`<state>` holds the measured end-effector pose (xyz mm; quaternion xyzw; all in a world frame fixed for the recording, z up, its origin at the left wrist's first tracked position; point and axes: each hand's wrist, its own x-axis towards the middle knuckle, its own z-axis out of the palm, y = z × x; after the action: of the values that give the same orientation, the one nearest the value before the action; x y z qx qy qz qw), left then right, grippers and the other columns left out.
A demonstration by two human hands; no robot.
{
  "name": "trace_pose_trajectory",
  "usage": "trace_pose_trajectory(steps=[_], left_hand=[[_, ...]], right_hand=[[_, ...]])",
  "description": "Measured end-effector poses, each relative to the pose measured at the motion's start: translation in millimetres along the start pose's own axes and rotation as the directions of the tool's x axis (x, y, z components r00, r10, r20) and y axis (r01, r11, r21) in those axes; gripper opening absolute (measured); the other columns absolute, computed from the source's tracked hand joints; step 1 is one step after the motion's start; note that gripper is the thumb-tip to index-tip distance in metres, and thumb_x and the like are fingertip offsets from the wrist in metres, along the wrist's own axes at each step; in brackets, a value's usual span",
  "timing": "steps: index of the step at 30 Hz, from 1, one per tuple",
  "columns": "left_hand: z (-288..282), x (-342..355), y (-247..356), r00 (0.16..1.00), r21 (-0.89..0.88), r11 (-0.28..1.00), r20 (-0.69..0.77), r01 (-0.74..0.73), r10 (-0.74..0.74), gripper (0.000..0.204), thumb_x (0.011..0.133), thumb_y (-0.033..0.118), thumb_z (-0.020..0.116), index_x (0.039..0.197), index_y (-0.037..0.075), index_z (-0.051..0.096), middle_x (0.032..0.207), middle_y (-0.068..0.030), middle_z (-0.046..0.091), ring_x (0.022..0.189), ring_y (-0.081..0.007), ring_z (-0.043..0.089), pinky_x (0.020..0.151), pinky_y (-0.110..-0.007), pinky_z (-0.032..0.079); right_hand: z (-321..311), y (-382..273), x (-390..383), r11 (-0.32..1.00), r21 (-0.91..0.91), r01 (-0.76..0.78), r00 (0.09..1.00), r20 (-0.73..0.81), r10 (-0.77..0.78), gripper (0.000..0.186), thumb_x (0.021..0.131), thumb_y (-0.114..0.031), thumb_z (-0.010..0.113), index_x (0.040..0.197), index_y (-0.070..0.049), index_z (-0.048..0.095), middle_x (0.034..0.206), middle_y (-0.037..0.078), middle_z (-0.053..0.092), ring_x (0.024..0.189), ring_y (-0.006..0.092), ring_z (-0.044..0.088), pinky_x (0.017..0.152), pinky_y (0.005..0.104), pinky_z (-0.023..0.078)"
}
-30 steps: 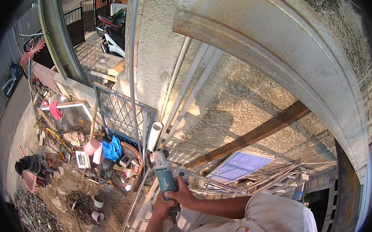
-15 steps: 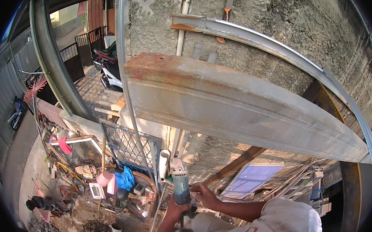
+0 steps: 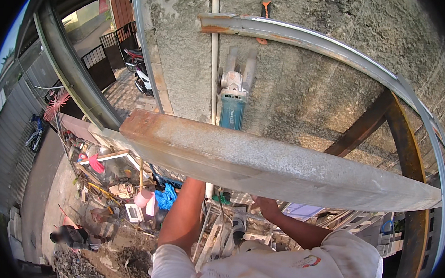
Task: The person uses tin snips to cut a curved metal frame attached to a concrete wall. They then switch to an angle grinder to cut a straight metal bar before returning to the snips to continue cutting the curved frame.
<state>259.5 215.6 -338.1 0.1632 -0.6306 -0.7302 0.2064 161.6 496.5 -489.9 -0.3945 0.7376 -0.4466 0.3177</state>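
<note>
A teal angle grinder [image 3: 232, 107] with a grey metal head points upward on the far side of a grey steel beam [image 3: 265, 162]. The beam, rusty at its left end, crosses in front of me and covers the grinder's lower body. My left forearm [image 3: 183, 209] reaches up under the beam, in line with the grinder. The left hand itself is hidden behind the beam, where the grinder's handle end also lies. Just below the beam's lower edge is my right hand [image 3: 265, 208], apart from the grinder's visible part. Its fingers are partly covered and hard to make out.
A rough concrete wall [image 3: 300, 71] stands ahead with a white pipe [image 3: 215, 62] and a curved metal channel [image 3: 297, 30]. Rusty steel braces [image 3: 406, 141] are at right. Down at left lie a blue plastic bag [image 3: 165, 196], debris and gravel [image 3: 82, 275], with another person [image 3: 77, 237] bent over.
The grinder has risen from below the beam to its far side, up by the wall. My left arm has stretched upward; my right hand has come away from the grinder. The view has shifted.
</note>
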Motion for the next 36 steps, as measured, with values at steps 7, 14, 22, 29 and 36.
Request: trace_pose_trajectory(steps=[7,14,22,29,36], left_hand=[[17,79,104,0.990,-0.197,0.978,0.114,-0.064,0.088,0.052,0.073,0.013,0.072,0.119,-0.001,0.054,0.089,-0.0101,0.062,0.073,-0.0189,0.065,0.068,-0.034,0.058],[10,133,124,0.992,-0.151,0.987,0.102,-0.059,0.075,0.053,0.072,0.013,0.073,0.118,-0.002,0.053,0.089,-0.0115,0.064,0.068,-0.0202,0.065,0.060,-0.036,0.056],[8,171,120,0.993,-0.102,0.994,0.102,-0.041,0.051,0.043,0.071,0.016,0.074,0.108,-0.001,0.058,0.083,-0.0100,0.064,0.063,-0.0202,0.064,0.055,-0.036,0.055],[4,192,122,0.993,-0.144,0.989,0.105,-0.039,0.054,0.042,0.073,0.018,0.075,0.106,-0.001,0.057,0.084,-0.0092,0.061,0.065,-0.0197,0.065,0.059,-0.036,0.060],[3,197,128,0.992,-0.102,0.994,0.117,-0.024,0.036,0.043,0.071,0.021,0.076,0.103,-0.001,0.057,0.082,-0.0098,0.062,0.062,-0.0211,0.066,0.055,-0.035,0.058]], right_hand=[[-33,21,9,0.952,-0.297,-0.071,0.997,-0.049,0.060,0.048,0.102,-0.031,0.054,0.136,-0.001,0.039,0.127,0.015,0.056,0.115,0.0194,0.053,0.097,0.0356,0.044],[-37,30,-14,0.933,-0.350,-0.086,0.996,-0.035,0.078,0.048,0.102,-0.031,0.055,0.135,-0.001,0.040,0.126,0.014,0.057,0.114,0.0193,0.054,0.096,0.0356,0.045],[-58,41,-50,0.914,-0.376,-0.151,0.989,-0.064,0.137,0.047,0.101,-0.031,0.056,0.134,-0.001,0.042,0.124,0.014,0.058,0.113,0.0192,0.055,0.095,0.0356,0.045],[-65,43,-53,0.907,-0.381,-0.179,0.984,-0.078,0.161,0.046,0.101,-0.030,0.057,0.134,-0.001,0.043,0.123,0.014,0.058,0.112,0.0191,0.055,0.095,0.0356,0.046],[-67,43,-54,0.901,-0.389,-0.192,0.981,-0.070,0.179,0.046,0.100,-0.030,0.058,0.133,-0.001,0.044,0.122,0.013,0.059,0.111,0.0190,0.056,0.094,0.0356,0.046]])
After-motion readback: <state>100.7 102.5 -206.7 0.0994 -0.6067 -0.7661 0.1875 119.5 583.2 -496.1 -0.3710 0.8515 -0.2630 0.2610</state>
